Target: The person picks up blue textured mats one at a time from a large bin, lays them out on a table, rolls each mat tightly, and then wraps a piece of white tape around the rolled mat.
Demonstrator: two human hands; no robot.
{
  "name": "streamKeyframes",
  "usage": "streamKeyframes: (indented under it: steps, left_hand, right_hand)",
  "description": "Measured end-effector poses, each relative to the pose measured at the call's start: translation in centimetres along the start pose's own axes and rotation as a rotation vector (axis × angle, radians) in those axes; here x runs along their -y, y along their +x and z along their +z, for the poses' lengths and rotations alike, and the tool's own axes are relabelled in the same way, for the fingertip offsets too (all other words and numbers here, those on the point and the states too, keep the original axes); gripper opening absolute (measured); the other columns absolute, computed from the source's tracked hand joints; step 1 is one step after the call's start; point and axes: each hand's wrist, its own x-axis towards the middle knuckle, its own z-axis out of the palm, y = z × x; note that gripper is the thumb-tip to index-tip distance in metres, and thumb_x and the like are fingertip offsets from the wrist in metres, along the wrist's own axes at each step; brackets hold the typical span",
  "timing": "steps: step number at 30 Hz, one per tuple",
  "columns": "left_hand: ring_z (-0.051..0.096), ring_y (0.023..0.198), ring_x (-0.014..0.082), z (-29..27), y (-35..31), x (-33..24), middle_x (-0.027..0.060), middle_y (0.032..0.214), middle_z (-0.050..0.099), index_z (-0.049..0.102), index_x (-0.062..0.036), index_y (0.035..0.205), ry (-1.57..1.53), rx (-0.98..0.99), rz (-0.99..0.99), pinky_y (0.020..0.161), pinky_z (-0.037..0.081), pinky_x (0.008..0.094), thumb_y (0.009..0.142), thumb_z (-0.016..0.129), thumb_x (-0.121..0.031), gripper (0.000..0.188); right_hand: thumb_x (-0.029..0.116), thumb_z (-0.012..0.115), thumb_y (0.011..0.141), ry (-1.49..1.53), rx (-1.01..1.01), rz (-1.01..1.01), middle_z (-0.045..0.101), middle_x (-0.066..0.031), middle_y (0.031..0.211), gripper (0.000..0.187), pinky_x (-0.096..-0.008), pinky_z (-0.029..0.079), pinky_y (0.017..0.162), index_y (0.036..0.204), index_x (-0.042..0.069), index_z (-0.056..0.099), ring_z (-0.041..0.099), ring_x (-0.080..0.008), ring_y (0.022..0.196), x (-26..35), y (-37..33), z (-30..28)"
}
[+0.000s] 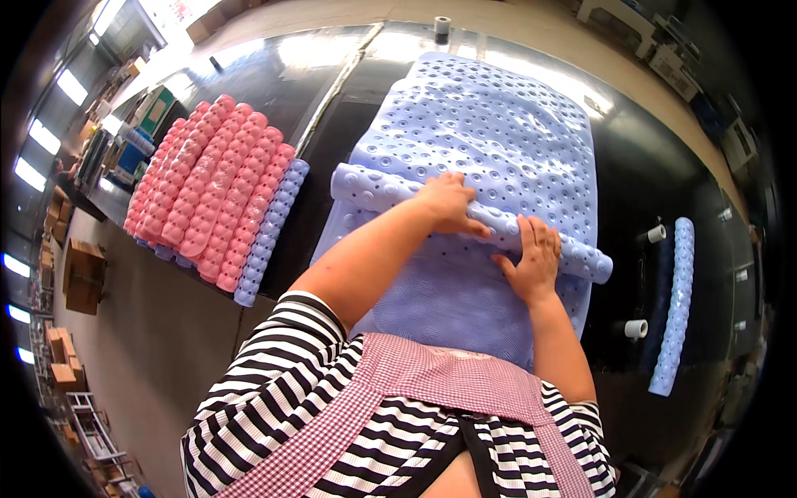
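Note:
A light-blue bath mat [498, 116] with suction cups lies on the dark table in front of me, apparently on top of other mats. Across its middle runs a rolled-up part [374, 184], slanting down to the right. My left hand [448, 203] wraps over the middle of this roll, fingers curled on its far side. Further right, my right hand [535, 261] grips the same roll, fingers over the top and thumb on the near side. Nearer my body, a smooth, finely textured blue mat surface [452, 307] shows.
Left on the table lies a stack of pink rolled mats [212, 187], with a blue rolled mat [272, 232] beside it. Another blue roll [674, 307] lies at the right, near two small white rolls [636, 329]. Cardboard boxes [84, 276] stand on the floor at left.

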Motion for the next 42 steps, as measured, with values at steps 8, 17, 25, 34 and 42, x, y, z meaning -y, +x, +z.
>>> streamKeyframes:
  steps: [8,17,25,34,42]
  left_hand:
    - [0.062,0.111,0.0315,0.5,0.3,0.3,0.0115,0.109,0.067,0.064,-0.0067,0.110,0.079,-0.439,0.281,0.097,0.045,0.0449,0.067,0.082,-0.063,0.073]
    - [0.061,0.101,0.0369,-2.3,-5.2,-2.0,0.0155,0.107,0.060,0.050,-0.0153,0.133,0.274,-0.314,0.222,0.086,0.048,0.0480,0.065,0.088,-0.024,0.078]
    - [0.058,0.104,0.0376,6.0,-18.7,-3.8,0.0165,0.109,0.057,0.054,-0.0132,0.129,0.071,-0.162,0.215,0.090,0.044,0.0493,0.063,0.086,-0.022,0.073]
    - [0.051,0.119,0.0323,2.0,-10.2,-0.5,0.0080,0.121,0.057,0.063,-0.0167,0.123,-0.175,-0.075,0.392,0.104,0.038,0.0456,0.061,0.091,-0.046,0.075]
    - [0.061,0.113,0.0316,2.1,-3.5,-0.5,0.0114,0.108,0.067,0.075,-0.0133,0.104,-0.174,-0.205,0.183,0.102,0.043,0.0459,0.090,0.068,-0.028,0.021]
  right_hand:
    - [0.038,0.094,0.058,0.072,0.425,0.205,0.067,-0.0107,0.122,0.075,-0.0436,0.046,0.101,0.122,0.012,0.066,0.062,-0.0299,0.117,-4.0,4.7,0.7]
    - [0.028,0.087,0.067,0.051,0.379,0.098,0.066,-0.0115,0.106,0.054,-0.0430,0.048,0.094,0.113,0.012,0.065,0.063,-0.0309,0.107,-2.0,3.5,-6.0]
    - [0.029,0.089,0.063,0.187,0.574,0.082,0.062,-0.0154,0.107,0.067,-0.0456,0.047,0.094,0.121,0.009,0.062,0.060,-0.0352,0.107,5.9,-9.2,-9.7]
    - [0.032,0.095,0.053,0.604,0.456,0.219,0.062,-0.0132,0.105,0.073,-0.0459,0.046,0.095,0.113,0.006,0.061,0.059,-0.0356,0.105,0.0,-3.5,-7.5]
    - [0.045,0.082,0.077,-0.098,0.219,0.101,0.053,-0.0191,0.137,0.078,-0.0524,0.030,0.115,0.138,0.007,0.052,0.041,-0.0381,0.140,4.3,-5.4,-5.1]
